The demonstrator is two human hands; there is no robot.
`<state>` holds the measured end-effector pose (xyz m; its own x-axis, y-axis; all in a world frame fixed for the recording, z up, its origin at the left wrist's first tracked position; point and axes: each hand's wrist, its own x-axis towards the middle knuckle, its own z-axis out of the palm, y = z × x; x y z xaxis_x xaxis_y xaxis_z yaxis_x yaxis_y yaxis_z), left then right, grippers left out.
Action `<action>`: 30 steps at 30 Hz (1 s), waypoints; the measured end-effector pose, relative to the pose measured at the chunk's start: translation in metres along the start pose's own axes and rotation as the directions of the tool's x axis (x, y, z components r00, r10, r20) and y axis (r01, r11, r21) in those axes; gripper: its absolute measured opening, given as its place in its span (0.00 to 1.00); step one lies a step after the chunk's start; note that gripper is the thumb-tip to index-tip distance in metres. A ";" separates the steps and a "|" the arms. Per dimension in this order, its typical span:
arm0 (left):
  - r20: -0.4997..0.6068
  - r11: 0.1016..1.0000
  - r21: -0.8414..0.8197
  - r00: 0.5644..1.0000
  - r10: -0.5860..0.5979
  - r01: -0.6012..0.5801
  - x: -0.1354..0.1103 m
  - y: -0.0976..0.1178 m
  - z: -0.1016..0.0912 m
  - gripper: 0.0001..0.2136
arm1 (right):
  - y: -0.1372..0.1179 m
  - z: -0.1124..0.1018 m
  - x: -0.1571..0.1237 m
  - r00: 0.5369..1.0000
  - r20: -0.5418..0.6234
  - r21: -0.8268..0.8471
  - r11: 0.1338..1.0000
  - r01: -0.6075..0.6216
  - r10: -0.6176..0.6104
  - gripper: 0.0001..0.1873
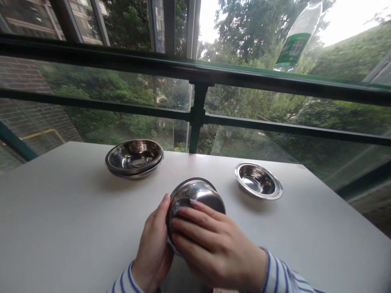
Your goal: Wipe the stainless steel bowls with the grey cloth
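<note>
A shiny stainless steel bowl (207,193) is tilted up between my hands, its rounded outer side towards me. My left hand (154,240) grips its left rim, thumb on the outside. Across the bowl's outer surface lie the fingers of my right hand (214,240), close together. They press a dark, finely checked cloth (175,209) against the metal; most of it is hidden under the fingers. Beyond my hands to the left sits a stack of several steel bowls (134,158), open side up. To the right is another steel bowl (259,181), with a wide rim.
The white table (76,228) ends at a dark green railing (198,118) with glass panels. A plastic bottle (295,47) with a green label stands on the top rail at right. At the bottom edge, a small pale object (225,290) is mostly cut off.
</note>
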<state>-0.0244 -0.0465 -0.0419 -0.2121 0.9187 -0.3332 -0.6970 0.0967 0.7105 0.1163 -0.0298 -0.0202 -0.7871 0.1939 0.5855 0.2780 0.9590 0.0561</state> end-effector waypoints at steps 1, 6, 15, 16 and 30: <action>0.008 1.000 0.002 1.000 0.009 -0.009 0.000 0.000 0.000 0.09 | 0.001 0.000 0.000 1.000 -0.013 -0.001 1.000 -0.006 0.006 0.13; 0.054 1.000 -0.006 0.998 -0.019 0.019 -0.002 -0.001 -0.001 0.10 | 0.009 -0.004 -0.004 0.974 -0.074 -0.011 0.977 -0.214 0.213 0.17; 0.008 0.998 0.045 0.999 0.036 -0.037 0.001 0.000 -0.004 0.11 | 0.003 0.001 0.001 0.990 -0.048 0.008 0.991 -0.133 0.133 0.15; 0.009 0.999 0.033 1.000 0.027 -0.028 0.002 0.000 -0.003 0.12 | 0.008 -0.001 -0.001 0.982 -0.061 0.025 0.984 -0.177 0.178 0.15; 0.005 0.999 0.040 1.000 0.024 -0.024 0.002 0.001 -0.003 0.12 | 0.005 -0.004 0.003 0.987 -0.038 0.069 0.986 -0.154 0.157 0.16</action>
<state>-0.0279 -0.0457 -0.0438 -0.2254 0.9226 -0.3131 -0.6639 0.0897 0.7425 0.1180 -0.0257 -0.0148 -0.7125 0.3340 0.6171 0.3573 0.9296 -0.0906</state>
